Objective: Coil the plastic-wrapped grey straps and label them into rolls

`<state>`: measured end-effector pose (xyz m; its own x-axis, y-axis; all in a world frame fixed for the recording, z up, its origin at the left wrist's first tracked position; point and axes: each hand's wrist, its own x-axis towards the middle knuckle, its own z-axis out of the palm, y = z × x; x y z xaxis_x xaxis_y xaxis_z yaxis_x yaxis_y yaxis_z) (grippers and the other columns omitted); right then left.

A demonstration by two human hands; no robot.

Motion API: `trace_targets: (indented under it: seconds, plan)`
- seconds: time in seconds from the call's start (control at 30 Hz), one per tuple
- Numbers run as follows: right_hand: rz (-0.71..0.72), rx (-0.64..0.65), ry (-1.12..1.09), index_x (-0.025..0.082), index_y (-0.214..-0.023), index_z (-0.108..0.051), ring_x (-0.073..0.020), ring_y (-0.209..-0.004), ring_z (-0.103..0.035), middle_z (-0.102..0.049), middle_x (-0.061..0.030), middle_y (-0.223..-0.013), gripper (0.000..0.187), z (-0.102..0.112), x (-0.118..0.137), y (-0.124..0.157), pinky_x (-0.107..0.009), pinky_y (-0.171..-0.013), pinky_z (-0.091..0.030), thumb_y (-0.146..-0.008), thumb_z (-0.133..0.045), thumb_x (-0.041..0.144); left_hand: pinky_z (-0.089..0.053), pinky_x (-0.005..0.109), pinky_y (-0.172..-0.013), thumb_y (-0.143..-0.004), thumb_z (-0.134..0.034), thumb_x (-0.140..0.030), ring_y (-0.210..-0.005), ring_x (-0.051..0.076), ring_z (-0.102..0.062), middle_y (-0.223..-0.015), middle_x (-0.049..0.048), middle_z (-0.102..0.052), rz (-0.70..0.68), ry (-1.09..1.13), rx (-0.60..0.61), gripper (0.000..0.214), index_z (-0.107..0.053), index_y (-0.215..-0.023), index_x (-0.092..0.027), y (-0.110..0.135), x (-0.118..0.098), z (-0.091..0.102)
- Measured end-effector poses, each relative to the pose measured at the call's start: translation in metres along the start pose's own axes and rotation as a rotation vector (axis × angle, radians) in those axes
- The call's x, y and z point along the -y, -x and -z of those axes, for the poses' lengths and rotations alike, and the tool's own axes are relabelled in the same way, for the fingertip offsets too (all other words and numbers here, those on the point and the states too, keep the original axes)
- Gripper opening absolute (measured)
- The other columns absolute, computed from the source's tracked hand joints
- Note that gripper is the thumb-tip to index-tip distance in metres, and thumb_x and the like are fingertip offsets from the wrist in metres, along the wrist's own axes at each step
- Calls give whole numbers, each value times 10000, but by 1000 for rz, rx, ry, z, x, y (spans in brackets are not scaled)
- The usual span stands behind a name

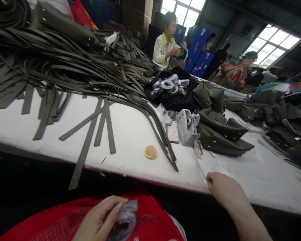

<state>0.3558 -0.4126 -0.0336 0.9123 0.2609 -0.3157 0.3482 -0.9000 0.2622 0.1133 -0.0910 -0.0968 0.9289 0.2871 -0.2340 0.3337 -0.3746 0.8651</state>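
The white table (130, 134) lies beyond the red cloth (150, 207). At its edge the right hand (224, 185) curls its fingers; any hold is unclear. Over the cloth, the left hand (100, 214) pinches a plastic-wrapped coil (130, 219), thumb nearly meeting fingers; slick wrap could slip if the pinch loosens. The coil's flat end points tableward, long axis seemingly slanting up-right.

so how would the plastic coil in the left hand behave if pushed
The plastic coil would probably flex, since its clear film looks thin and creased. Its shiny surface may be slippery. Its rounded loop could roll, though the flat end sticking out might stop it.
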Motion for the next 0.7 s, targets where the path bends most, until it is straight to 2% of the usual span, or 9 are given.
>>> trace_targets:
  seconds: [0.07, 0.17, 0.27, 0.37, 0.53, 0.63, 0.7]
  plan:
    - [35, -5, -13, 176, -932, -707, -290, -877, -676, -717, -136, -951, 241, -9, 1, -4, -369, -721, -467, -830, -490, 195, -538, 150, -827, -938, -465, -453, -933, 155, -701, -979, -11, -741, -2, -4, 6, 329, -736, -957, -268, 0, -1, 0]
    - [27, -162, -43, 95, -1164, -643, -298, -1007, -644, -659, -185, -1131, 372, -22, 5, -15, -391, -852, -490, -886, -490, 289, -527, 145, -850, -936, -474, -450, -951, 152, -696, -992, -18, -737, -10, -25, 11, 311, -731, -975, -279, 1, 1, -1]
    - [91, -289, -92, 98, -1287, -583, -289, -1127, -587, -612, -168, -1234, 437, -32, 13, -26, -390, -960, -471, -905, -497, 292, -523, 139, -848, -944, -462, -458, -958, 147, -694, -1001, -15, -734, -17, -41, 12, 324, -721, -996, -271, 1, 2, 0]
    - [213, -340, -131, 134, -1244, -629, -262, -1142, -572, -623, -135, -1236, 366, -40, 17, -36, -379, -997, -460, -927, -478, 240, -526, 143, -839, -950, -450, -472, -947, 149, -695, -992, 1, -732, -14, -46, 11, 349, -715, -996, -249, 2, 2, 1]
    - [326, -496, -287, 203, -1001, -730, -208, -945, -646, -702, -80, -1016, 305, -53, 10, -46, -336, -862, -518, -975, -456, 335, -525, 142, -828, -945, -459, -484, -921, 147, -697, -980, 8, -733, -18, -26, -8, 358, -718, -988, -240, 4, 2, 0]
    - [331, -563, -408, 224, -897, -736, -181, -836, -661, -707, -49, -920, 301, -61, 8, -49, -309, -781, -527, -962, -493, 387, -516, 127, -828, -941, -468, -476, -923, 135, -694, -974, -15, -732, -30, -5, -9, 329, -718, -983, -266, 4, 2, 0]
    - [305, -616, -424, 219, -939, -730, -196, -849, -657, -705, -60, -948, 295, -66, 10, -52, -328, -787, -527, -939, -535, 440, -511, 120, -836, -940, -473, -475, -926, 127, -691, -977, -27, -730, -23, 5, -6, 315, -715, -977, -277, 3, 2, -1]
